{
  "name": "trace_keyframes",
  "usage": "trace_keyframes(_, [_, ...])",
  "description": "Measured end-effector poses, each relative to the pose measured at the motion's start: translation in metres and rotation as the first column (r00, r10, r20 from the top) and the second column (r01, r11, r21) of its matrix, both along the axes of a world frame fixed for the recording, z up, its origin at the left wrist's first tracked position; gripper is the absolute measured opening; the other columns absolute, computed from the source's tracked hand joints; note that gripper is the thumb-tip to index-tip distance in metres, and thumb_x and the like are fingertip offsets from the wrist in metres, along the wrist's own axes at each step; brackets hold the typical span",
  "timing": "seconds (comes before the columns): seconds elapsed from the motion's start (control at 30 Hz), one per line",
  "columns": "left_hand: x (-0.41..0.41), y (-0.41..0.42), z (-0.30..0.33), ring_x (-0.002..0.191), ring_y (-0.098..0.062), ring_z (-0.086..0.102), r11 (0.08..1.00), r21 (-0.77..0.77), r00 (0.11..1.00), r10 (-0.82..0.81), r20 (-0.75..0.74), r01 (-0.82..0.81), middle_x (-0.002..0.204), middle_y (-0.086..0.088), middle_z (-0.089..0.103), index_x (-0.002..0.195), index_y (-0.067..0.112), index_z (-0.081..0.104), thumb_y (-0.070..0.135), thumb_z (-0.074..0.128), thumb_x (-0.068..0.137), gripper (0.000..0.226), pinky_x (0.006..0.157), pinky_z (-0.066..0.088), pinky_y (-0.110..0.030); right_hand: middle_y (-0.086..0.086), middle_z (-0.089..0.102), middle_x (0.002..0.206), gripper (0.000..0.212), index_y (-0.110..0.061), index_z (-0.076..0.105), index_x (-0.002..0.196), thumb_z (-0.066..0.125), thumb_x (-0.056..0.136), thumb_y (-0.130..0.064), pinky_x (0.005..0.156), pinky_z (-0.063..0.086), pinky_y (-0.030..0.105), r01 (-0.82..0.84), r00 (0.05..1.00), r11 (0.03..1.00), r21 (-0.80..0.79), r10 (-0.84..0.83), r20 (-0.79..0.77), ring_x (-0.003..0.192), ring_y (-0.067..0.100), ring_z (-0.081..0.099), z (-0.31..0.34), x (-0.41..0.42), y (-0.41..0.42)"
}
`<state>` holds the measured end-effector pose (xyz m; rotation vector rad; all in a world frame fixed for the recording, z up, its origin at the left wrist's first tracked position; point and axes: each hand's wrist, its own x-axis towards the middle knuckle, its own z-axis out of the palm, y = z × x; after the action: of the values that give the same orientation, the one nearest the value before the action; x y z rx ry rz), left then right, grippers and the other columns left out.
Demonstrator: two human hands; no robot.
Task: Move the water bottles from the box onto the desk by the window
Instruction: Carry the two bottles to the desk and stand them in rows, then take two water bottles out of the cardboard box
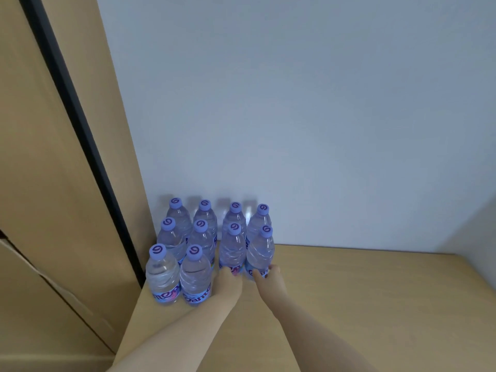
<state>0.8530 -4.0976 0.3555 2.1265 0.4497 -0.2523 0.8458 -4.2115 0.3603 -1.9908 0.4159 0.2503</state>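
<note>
Both forearms reach over the worktop point(362, 291): left hand point(228, 280) and right hand point(268, 275) each have fingers wrapped low around a water bottle point(233, 251) and its neighbour point(260, 251), setting them beside eight standing bottles; next, probably let go cleanly

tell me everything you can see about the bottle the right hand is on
The bottle under the right hand is clear ribbed plastic, seemingly full of water, with a purple cap bearing a swirl mark and a purple label low down. It stands upright on the tan desk, at the right end of the second row. The right hand wraps its base over the label; it crowds the neighbouring bottle on its left.
</note>
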Motion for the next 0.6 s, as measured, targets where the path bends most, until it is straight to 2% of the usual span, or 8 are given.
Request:
trace_keyframes(0.07, [-0.013,0.005,-0.005,0.074,-0.02,0.045,0.998,-0.02,0.997,-0.065,-0.037,0.065,0.073,-0.004,0.044,0.073,0.015,0.043,0.013,0.044,0.095,0.022,0.067,0.039,-0.03,0.002,0.055,0.099,0.036,-0.002,0.051,0.124,0.051,0.097,-0.027,0.073,0.04,0.026,-0.085,0.996,0.995,-0.057,0.084,-0.019,0.086,0.017,0.052,0.002,-0.011,0.002])
trace_keyframes(0.17, [-0.036,0.023,-0.006,0.06,-0.015,0.038,0.987,0.039,0.985,-0.153,-0.084,0.157,0.064,0.0,0.036,0.062,0.022,0.029,0.009,0.041,0.091,0.034,0.056,0.029,-0.026,0.005,0.055,0.097,0.033,0.0,0.057,0.114,0.049,0.096,-0.027,0.074,0.038,0.026,-0.237,0.969,0.958,-0.164,0.223,-0.103,0.085,0.017,0.049,0.005,-0.027,0.007])
trace_keyframes(0.27, [-0.068,0.047,-0.001,0.058,-0.018,0.035,0.964,0.158,0.969,-0.186,-0.162,0.212,0.06,0.001,0.035,0.058,0.019,0.029,0.009,0.04,0.085,0.03,0.058,0.027,-0.027,0.004,0.047,0.085,0.017,-0.011,0.05,0.086,0.049,0.093,-0.027,0.072,0.036,0.026,-0.38,0.919,0.892,-0.244,0.334,-0.211,0.073,0.018,0.045,0.004,-0.044,0.015])
trace_keyframes(0.3, [-0.079,0.055,0.0,0.062,-0.02,0.038,0.957,0.194,0.967,-0.18,-0.18,0.214,0.064,0.001,0.039,0.059,0.021,0.032,0.01,0.039,0.084,0.028,0.062,0.029,-0.027,0.003,0.047,0.085,0.017,-0.013,0.048,0.086,0.049,0.093,-0.028,0.073,0.037,0.027,-0.431,0.895,0.865,-0.255,0.375,-0.241,0.073,0.018,0.047,0.004,-0.05,0.02])
trace_keyframes(0.37, [-0.103,0.075,0.005,0.075,-0.022,0.047,0.952,0.232,0.965,-0.152,-0.214,0.202,0.08,-0.001,0.051,0.068,0.023,0.046,0.015,0.04,0.087,0.022,0.07,0.036,-0.026,0.007,0.055,0.098,0.025,-0.007,0.054,0.107,0.049,0.095,-0.03,0.081,0.042,0.031,-0.529,0.843,0.804,-0.272,0.458,-0.282,0.088,0.023,0.054,0.006,-0.064,0.032])
trace_keyframes(0.47, [-0.137,0.106,0.007,0.1,-0.025,0.058,0.938,0.293,0.964,-0.117,-0.239,0.186,0.105,-0.007,0.062,0.099,0.013,0.063,0.02,0.039,0.094,0.025,0.082,0.043,-0.027,0.017,0.063,0.117,0.039,0.002,0.055,0.122,0.05,0.097,-0.028,0.091,0.045,0.033,-0.635,0.772,0.701,-0.325,0.566,-0.289,0.11,0.031,0.058,0.01,-0.083,0.058])
trace_keyframes(0.5, [-0.149,0.118,0.009,0.099,-0.027,0.058,0.932,0.307,0.96,-0.115,-0.254,0.192,0.102,-0.008,0.063,0.1,0.009,0.062,0.019,0.038,0.096,0.027,0.078,0.042,-0.027,0.016,0.063,0.117,0.04,0.001,0.055,0.123,0.05,0.097,-0.028,0.092,0.045,0.032,-0.671,0.741,0.663,-0.332,0.598,-0.304,0.114,0.03,0.058,0.011,-0.09,0.071])
trace_keyframes(0.6, [-0.189,0.156,0.017,0.076,-0.021,0.051,0.937,0.302,0.947,-0.08,-0.31,0.178,0.075,-0.001,0.049,0.084,0.01,0.052,0.018,0.035,0.099,0.024,0.063,0.035,-0.026,0.009,0.059,0.112,0.042,-0.003,0.054,0.126,0.051,0.096,-0.032,0.093,0.043,0.028,-0.759,0.649,0.561,-0.331,0.692,-0.315,0.118,0.026,0.055,0.012,-0.111,0.118])
